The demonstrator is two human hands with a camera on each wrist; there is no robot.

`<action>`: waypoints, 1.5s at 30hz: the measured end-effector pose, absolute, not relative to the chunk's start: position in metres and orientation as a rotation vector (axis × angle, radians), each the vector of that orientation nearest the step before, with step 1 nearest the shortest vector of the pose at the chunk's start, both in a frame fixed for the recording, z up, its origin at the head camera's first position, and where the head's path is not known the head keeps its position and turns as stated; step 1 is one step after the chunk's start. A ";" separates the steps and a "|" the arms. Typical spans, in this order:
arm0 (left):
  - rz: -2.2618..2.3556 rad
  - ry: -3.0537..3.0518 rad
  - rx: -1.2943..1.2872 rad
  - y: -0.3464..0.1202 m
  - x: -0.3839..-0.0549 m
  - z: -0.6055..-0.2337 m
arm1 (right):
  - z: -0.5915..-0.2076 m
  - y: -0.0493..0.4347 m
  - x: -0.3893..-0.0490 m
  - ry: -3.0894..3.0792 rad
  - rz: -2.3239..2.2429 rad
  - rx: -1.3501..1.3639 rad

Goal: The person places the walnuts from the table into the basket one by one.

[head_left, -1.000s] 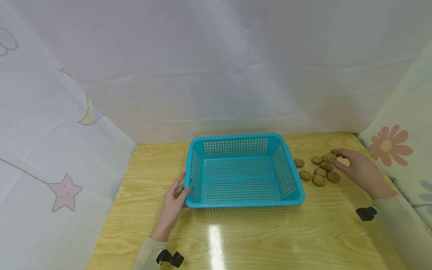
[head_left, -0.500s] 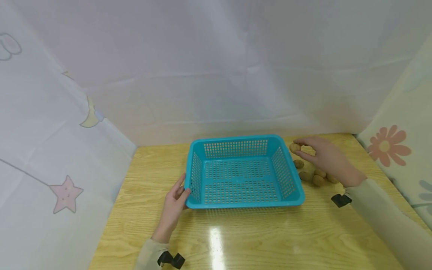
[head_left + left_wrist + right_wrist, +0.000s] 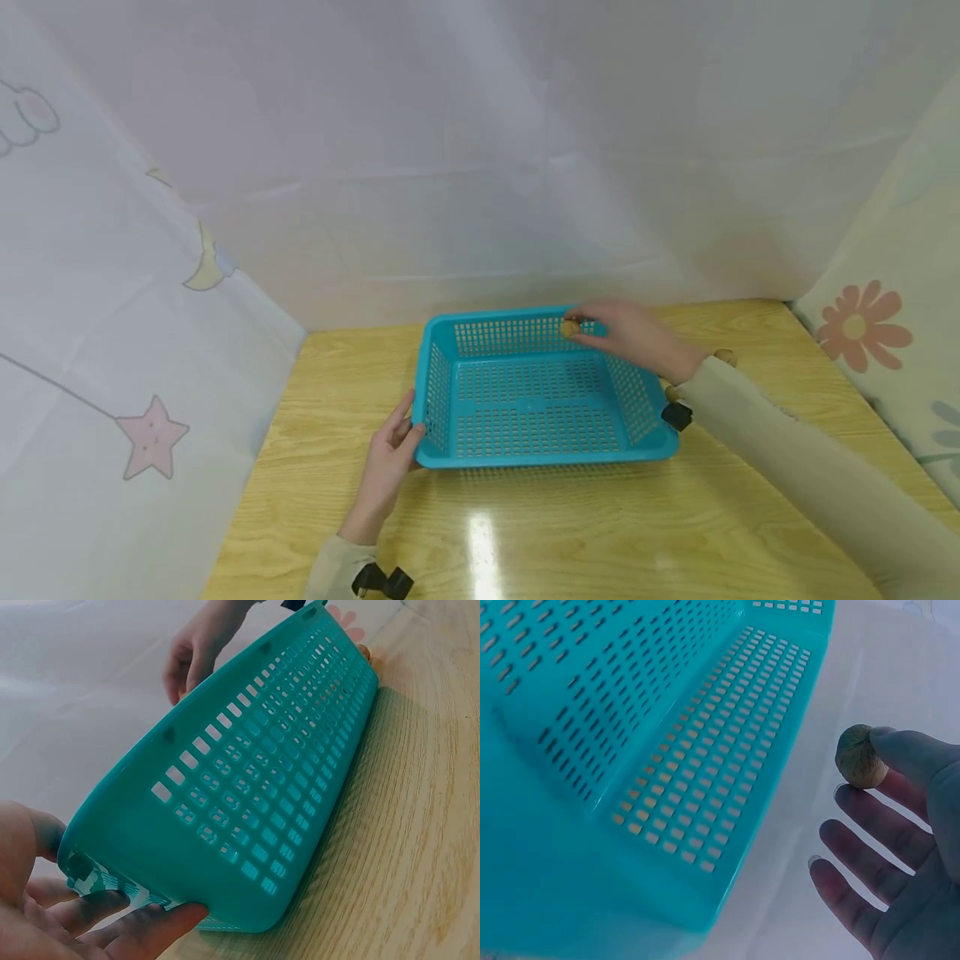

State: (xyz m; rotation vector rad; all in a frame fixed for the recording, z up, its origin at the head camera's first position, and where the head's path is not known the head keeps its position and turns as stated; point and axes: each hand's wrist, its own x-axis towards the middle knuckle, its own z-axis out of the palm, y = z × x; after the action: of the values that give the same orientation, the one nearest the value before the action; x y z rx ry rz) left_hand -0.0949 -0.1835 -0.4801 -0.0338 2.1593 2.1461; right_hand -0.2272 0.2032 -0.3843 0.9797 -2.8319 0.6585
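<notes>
A blue-green plastic basket [image 3: 528, 406] with perforated walls stands on the wooden table, and its inside shows no contents. At its left end my left hand [image 3: 384, 467] grips the rim, thumb on top and fingers against the outer wall; the left wrist view shows these fingers [image 3: 161, 930] close up. Over the far right part of the basket, my right hand [image 3: 630, 333] pinches a walnut [image 3: 860, 757] between thumb and fingertips. The other fingers are spread apart in the right wrist view. The walnut is near the height of the back rim.
Right of the basket lie more walnuts [image 3: 725, 357], mostly hidden behind the right forearm and sleeve [image 3: 795, 450]. Light printed cloth [image 3: 480, 208] hangs behind the table [image 3: 337, 367] and along both sides.
My right hand picked a walnut from the pile on the right and carried it leftward over the basket. My left hand has kept its grip on the basket's left end.
</notes>
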 end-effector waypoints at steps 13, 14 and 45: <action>2.152 2.149 -0.012 -0.185 -0.094 -0.481 | -0.407 0.127 -0.254 -2.937 0.863 1.240; 2.153 2.146 -0.010 -0.185 -0.095 -0.481 | -0.411 0.123 -0.255 -2.950 0.880 1.258; 2.165 2.142 -0.013 -0.183 -0.093 -0.481 | -0.477 0.087 -0.280 -3.103 0.710 1.299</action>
State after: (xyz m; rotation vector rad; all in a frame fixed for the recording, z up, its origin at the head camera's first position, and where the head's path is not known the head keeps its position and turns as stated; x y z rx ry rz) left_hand -0.0933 -0.1832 -0.4812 -0.0127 2.1418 2.1651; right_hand -0.2802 0.0875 -0.4773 1.2986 -3.1027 0.7096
